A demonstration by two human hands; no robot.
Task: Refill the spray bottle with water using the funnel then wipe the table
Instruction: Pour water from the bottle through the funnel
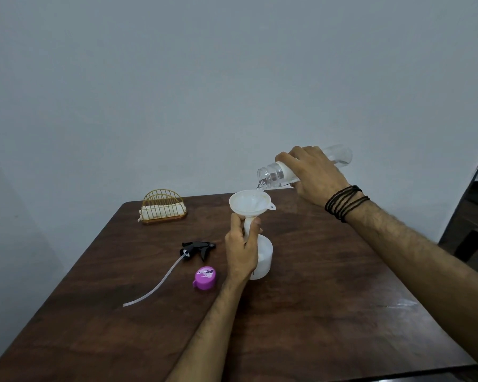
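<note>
Head view: one frame, looking down at a dark wooden table.
Spray bottle: white, translucent, upright near table centre, nozzle off.
Funnel: white, stem in the bottle's neck.
Left hand: fingers curled round funnel stem and bottle neck.
Right hand: grasping a clear water bottle, tipped, water trickling into the funnel.
Spray head: black, lying left of the bottle.

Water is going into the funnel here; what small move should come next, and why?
Probably keep the clear water bottle tilted and pour steadily. The right hand holds its mouth over the white funnel, water remains inside it, and the left hand grips the funnel stem at the spray bottle neck. The trigger sprayer head lies on the table.
</note>
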